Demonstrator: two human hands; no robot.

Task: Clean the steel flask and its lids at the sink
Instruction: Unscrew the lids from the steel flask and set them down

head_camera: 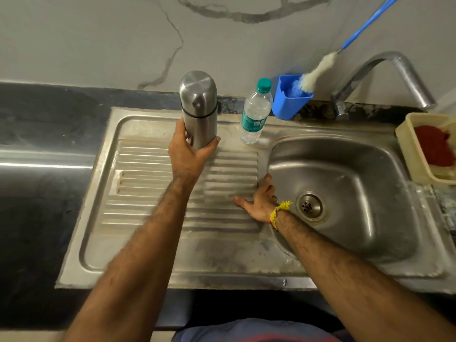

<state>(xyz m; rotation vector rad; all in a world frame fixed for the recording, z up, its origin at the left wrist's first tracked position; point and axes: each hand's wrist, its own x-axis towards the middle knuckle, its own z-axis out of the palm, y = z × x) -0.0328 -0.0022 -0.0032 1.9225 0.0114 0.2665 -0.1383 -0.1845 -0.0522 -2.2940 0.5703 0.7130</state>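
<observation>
Opening stage of the task. The left hand [190, 154] curls thumb and fingers round the lower body of the steel flask [199, 107], upright at the back of the drainboard [138, 183], at about 11 o'clock from the frame centre. Its outer cap is on; any inner lid is hidden. No water runs from the tap [394, 77] at 2 o'clock, and the sink basin [345, 169] looks dry, so uncapping, scrubbing and rinsing all appear to remain.

The right hand [259, 201] lies flat, fingers spread, holding nothing, on the ridge between drainboard and basin, near the drain [309, 206].

Clearances: a plastic water bottle [255, 114] stands just beside the flask at its 3 o'clock. Beyond it a blue cup [288, 99] holds a bottle brush [318, 70]. A cream tray [407, 144] sits at the basin's right edge. The path from flask to basin probably runs in front of the bottle, over open drainboard.
</observation>
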